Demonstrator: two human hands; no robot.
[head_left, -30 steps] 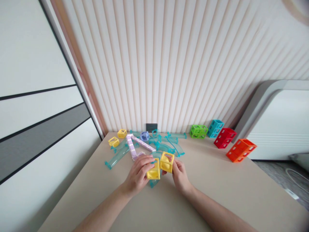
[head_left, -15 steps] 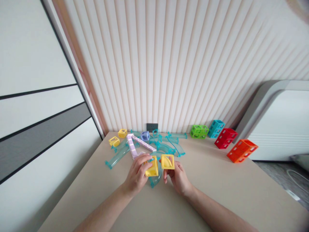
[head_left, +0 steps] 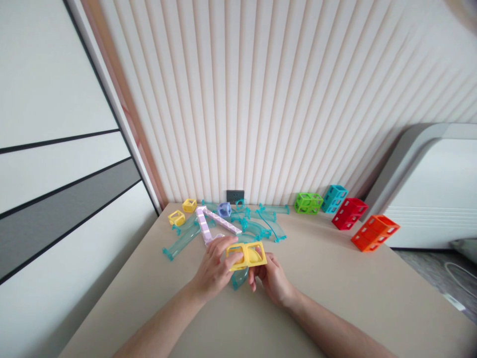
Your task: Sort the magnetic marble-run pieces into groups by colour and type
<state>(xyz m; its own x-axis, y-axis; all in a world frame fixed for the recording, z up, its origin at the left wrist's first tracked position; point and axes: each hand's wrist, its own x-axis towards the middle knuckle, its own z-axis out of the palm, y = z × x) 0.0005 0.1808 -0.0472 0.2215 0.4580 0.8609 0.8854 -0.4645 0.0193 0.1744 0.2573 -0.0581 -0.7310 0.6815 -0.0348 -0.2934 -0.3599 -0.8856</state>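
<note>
My left hand (head_left: 213,268) and my right hand (head_left: 271,279) hold two yellow hollow cubes (head_left: 246,255) pressed side by side, a little above the beige table (head_left: 335,293). The left hand grips the left cube, the right hand the right cube from below. A curved clear teal track piece (head_left: 238,278) lies on the table just under the cubes. Both hands have fingers closed round the cubes.
Beyond the hands lie several teal track pieces (head_left: 257,226), a lilac ramp (head_left: 208,223), a lilac cube (head_left: 224,209) and two small yellow cubes (head_left: 176,218). Green (head_left: 307,203), blue (head_left: 332,198), red (head_left: 349,213) and orange blocks (head_left: 374,232) stand at the right. A ribbed wall rises behind.
The two yellow cubes, held apart and tilted a second ago, have been turned and brought together side by side. Both hands have moved inward a little.
</note>
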